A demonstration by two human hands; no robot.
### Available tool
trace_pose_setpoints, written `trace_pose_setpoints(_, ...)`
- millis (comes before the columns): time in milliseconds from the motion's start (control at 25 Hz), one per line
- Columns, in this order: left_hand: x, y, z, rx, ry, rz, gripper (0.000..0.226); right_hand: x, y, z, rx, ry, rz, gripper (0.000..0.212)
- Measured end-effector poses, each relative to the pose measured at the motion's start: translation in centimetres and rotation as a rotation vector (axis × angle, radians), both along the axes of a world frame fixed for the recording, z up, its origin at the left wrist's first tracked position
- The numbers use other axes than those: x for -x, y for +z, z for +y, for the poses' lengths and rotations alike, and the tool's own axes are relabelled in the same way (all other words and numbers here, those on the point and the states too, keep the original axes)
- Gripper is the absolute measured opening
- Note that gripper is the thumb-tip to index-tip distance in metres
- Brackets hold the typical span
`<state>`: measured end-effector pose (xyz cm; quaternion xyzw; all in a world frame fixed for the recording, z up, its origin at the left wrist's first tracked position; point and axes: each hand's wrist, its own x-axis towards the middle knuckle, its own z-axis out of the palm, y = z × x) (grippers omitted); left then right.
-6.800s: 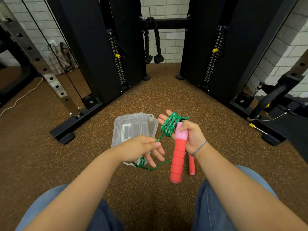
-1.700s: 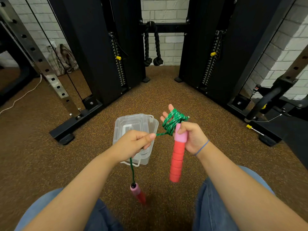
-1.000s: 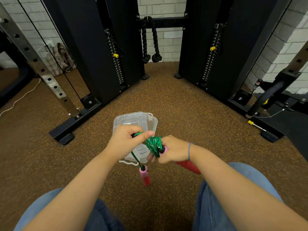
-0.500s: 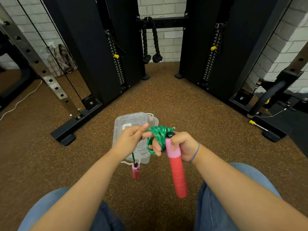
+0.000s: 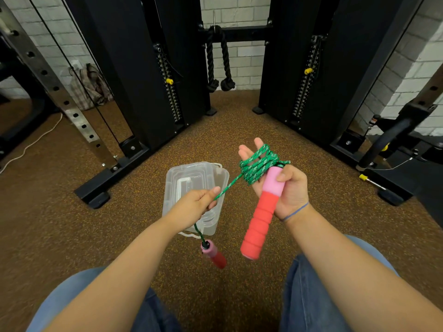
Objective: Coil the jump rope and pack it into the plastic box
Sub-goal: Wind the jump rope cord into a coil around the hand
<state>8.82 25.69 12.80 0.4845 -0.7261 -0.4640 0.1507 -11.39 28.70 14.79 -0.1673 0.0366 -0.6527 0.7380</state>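
1. Above the speckled brown rubber floor (image 5: 72,224), the green braided jump rope (image 5: 257,167) is wound around the right hand (image 5: 285,188), whose fingers (image 5: 288,174) clamp a red-and-pink foam handle (image 5: 262,212).
2. A taut strand is pinched by the left hand (image 5: 195,207); the second red-and-pink handle (image 5: 213,254) dangles below.
3. Coils could slide off the extended fingertips if tension were lost.
4. The clear, lidded plastic box (image 5: 194,188) stands on the floor beneath the hands.

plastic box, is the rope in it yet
Not yet. The rope is coiled round the right hand, above the plastic box.
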Motion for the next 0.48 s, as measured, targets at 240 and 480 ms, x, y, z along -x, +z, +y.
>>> trace_pose_setpoints(240,0.0,0.9,0.6,0.014,-0.038,0.017,0.048,-0.5,-0.5,0.1,-0.129,-0.173,0.144,0.084)
trace_pose_setpoints(480,-0.3,1.4,1.0,0.067,-0.058,0.005,0.049,-0.6,-0.8,-0.1,-0.375,-0.286,0.440,0.031)
